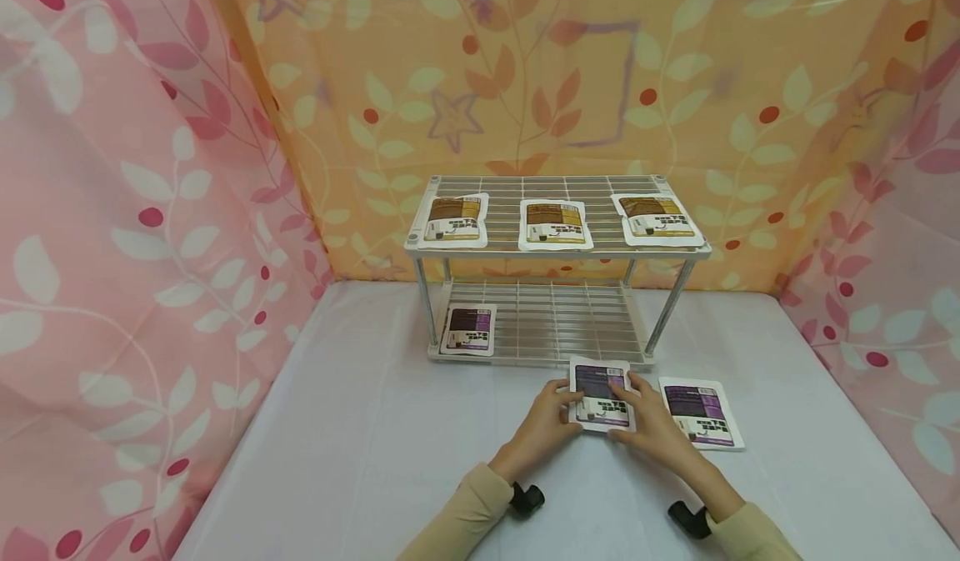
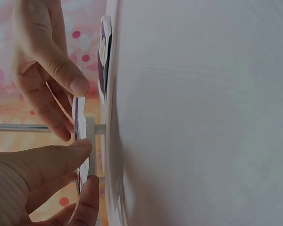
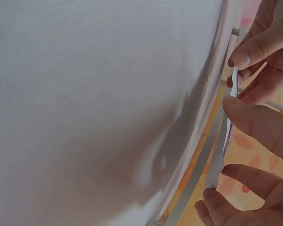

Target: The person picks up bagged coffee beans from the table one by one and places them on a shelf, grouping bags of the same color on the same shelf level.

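Both hands hold one white packet with a purple and black label (image 1: 600,393) just in front of the rack. My left hand (image 1: 546,423) grips its left edge, thumb low and fingers at the side. At the right edge my right hand (image 1: 654,423) pinches it the same way. In the left wrist view the packet (image 2: 80,120) shows edge-on, raised off the white table, with thumbs and fingertips at its borders. The right wrist view also gives the packet (image 3: 219,155) from its thin side. A second purple packet (image 1: 701,415) lies on the table beside the right hand.
A two-tier white wire rack (image 1: 558,254) stands at the back of the table (image 1: 337,444). Three brown and yellow packets, the middle one (image 1: 555,225) among them, lie on its top shelf. One purple packet (image 1: 468,329) sits at the lower shelf's left end. Patterned cloth (image 1: 390,69) hangs behind.
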The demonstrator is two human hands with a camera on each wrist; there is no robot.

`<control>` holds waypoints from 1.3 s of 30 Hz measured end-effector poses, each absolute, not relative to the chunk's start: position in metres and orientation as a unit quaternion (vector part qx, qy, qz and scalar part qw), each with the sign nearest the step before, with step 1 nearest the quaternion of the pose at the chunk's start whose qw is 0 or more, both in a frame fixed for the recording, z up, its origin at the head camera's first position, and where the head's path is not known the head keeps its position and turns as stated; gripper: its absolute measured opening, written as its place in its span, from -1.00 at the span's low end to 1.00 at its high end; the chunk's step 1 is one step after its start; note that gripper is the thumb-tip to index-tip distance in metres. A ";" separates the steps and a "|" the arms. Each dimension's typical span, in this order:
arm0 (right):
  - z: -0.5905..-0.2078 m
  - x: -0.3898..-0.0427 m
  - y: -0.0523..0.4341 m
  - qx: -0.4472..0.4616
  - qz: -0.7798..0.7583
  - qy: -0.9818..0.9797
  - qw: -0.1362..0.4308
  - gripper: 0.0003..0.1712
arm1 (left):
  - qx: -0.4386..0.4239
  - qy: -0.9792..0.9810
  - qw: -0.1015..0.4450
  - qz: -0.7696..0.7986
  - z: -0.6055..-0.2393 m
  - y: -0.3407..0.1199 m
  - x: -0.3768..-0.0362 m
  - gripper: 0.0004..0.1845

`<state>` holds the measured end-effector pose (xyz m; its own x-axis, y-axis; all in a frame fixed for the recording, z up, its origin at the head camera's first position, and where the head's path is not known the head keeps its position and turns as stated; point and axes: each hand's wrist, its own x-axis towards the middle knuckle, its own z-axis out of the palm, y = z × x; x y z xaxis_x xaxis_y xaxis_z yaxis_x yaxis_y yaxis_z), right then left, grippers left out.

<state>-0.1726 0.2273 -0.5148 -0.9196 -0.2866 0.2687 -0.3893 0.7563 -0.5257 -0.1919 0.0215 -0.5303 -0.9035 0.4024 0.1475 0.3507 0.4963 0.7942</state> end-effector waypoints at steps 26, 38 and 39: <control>-0.516 -0.191 0.195 0.209 0.297 -0.924 0.116 -0.25 | 0.193 0.876 0.024 0.441 -0.519 -0.006 -0.202 -0.40; -0.510 -0.203 0.180 0.205 0.308 -0.921 0.121 -0.24 | 0.179 0.891 -0.005 0.417 -0.518 -0.016 -0.214 -0.41; -0.510 -0.204 0.178 0.206 0.309 -0.920 0.124 -0.24 | 0.180 0.892 -0.009 0.416 -0.518 -0.017 -0.215 -0.41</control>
<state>-0.2045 0.1785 -0.5100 -0.8847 -0.3020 0.3551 -0.4551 0.7249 -0.5172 -0.2150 -0.0173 -0.5176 -0.9349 0.3135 0.1664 0.3290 0.5898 0.7375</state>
